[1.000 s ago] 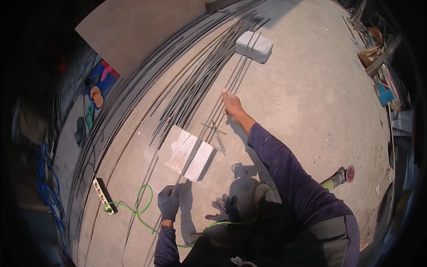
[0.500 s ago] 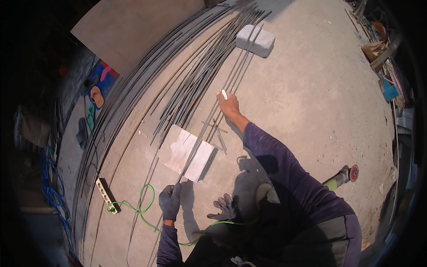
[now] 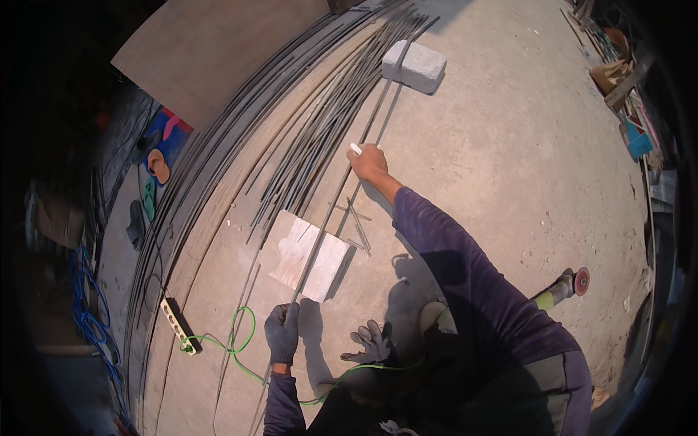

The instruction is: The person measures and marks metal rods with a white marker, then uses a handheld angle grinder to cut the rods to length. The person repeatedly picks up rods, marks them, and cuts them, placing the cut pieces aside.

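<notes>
Near the pale board point(image 3: 305, 256), the gloved left hand point(image 3: 282, 333) is closing around the near end of a long thin steel rod point(image 3: 342, 192), pinning it against the concrete floor point(image 3: 509, 145). That rod is lying with its long axis running diagonally, from the glove across the board's face and onward toward the grey concrete block point(image 3: 414, 66) beyond the board, its far end pointing at the block. Farther along the same rod, past the board, the bare right hand point(image 3: 368, 161) is pinching a small white stick of chalk point(image 3: 355, 148) with its fingers curled tight, resting against the rod. Left of the board, a sheaf of dark, slender rods point(image 3: 240, 138) is fanning out in the same diagonal direction. A spare grey glove point(image 3: 371, 341) is lying just below the board, crossed by a green cable point(image 3: 240, 341) leading to a power strip point(image 3: 178, 325). An angle grinder point(image 3: 563, 285) is lying well to the board's right.
</notes>
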### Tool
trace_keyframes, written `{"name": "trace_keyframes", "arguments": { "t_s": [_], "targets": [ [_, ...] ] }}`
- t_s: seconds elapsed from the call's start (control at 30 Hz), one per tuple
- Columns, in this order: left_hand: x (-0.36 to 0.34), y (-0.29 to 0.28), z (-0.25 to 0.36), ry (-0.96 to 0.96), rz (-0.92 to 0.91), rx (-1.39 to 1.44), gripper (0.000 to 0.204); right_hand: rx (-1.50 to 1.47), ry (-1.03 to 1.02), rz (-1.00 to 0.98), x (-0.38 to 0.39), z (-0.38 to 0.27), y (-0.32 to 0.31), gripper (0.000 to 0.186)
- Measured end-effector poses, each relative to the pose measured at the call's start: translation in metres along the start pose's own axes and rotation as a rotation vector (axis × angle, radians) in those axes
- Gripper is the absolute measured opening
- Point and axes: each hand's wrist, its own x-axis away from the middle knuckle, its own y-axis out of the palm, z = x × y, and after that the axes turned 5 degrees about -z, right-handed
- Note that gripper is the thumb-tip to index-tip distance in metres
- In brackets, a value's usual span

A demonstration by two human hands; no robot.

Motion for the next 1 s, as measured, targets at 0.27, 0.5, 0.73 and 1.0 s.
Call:
{"name": "trace_keyframes", "arguments": {
  "t_s": [0.27, 0.5, 0.73, 1.0],
  "targets": [
    [-0.001, 0.0, -0.004, 0.016, -0.005, -0.034, 0.025, 0.072, 0.091, -0.022, -0.008, 0.01, 0.001, 0.046],
    [-0.004, -0.01, -0.002, 0.041, 0.052, -0.171, 0.025, -0.029, 0.053, -0.044, -0.013, 0.028, 0.009, 0.052],
    [-0.017, -0.019, -0.031, 0.061, 0.022, -0.115, 0.026, -0.258, 0.125, -0.103, -0.019, 0.026, 0.02, 0.042],
    [-0.016, -0.01, -0.032, 0.043, 0.049, -0.064, 0.026, -0.375, 0.132, -0.136, -0.01, 0.029, 0.018, 0.045]
  ]
}}
